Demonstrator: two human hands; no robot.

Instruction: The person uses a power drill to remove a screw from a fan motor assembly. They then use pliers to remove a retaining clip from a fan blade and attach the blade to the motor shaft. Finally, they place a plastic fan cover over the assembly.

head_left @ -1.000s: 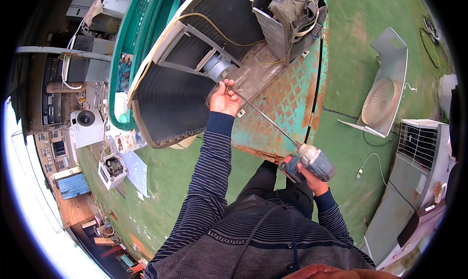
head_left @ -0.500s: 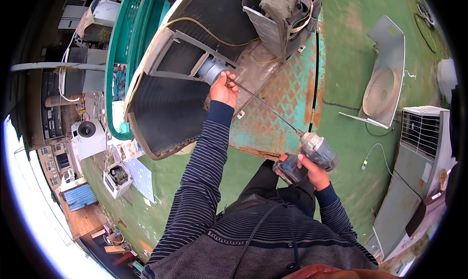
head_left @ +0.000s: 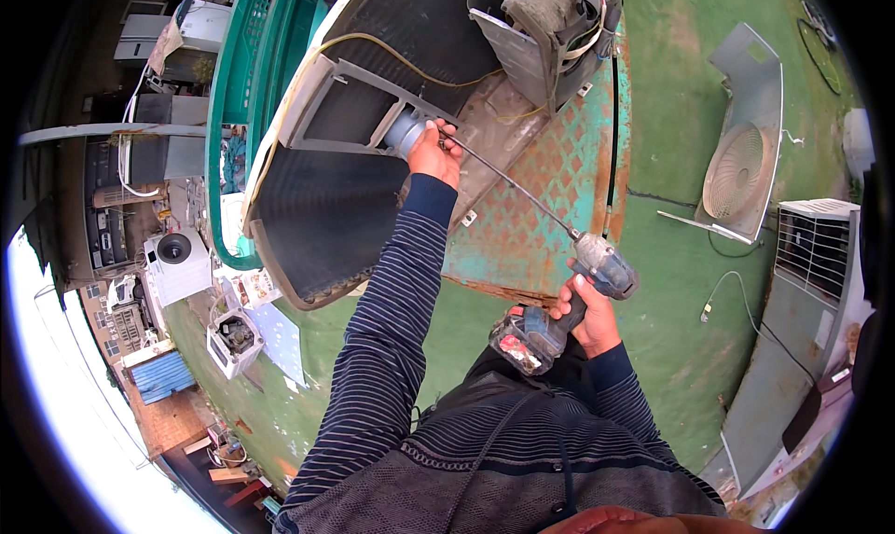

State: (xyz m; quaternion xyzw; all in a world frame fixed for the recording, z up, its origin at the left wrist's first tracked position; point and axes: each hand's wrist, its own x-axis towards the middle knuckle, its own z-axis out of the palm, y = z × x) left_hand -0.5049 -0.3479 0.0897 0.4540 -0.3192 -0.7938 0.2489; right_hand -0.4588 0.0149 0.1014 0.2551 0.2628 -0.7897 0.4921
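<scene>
The person's right hand (head_left: pixel 589 319) is wrapped firmly around the handle of a power driver (head_left: pixel 604 265), which is above the edge of the floor-side end of a rusty green metal table (head_left: pixel 536 198). Half a second ago the battery pack (head_left: pixel 524 340) sat close under the driver's body; now it swings out to the left, baring the handle and more of the curled fingers. The long bit (head_left: pixel 513 186) slants across the table as before, up toward a round grey motor (head_left: pixel 404 133) on a metal bracket (head_left: pixel 306 105), beside black fins (head_left: pixel 322 208).

The left hand (head_left: pixel 434 156) has moved up against the motor, overlapping its near end more than a second ago. Its fingers are bent close around the bit's far end; whether they pinch it cannot be told.
</scene>
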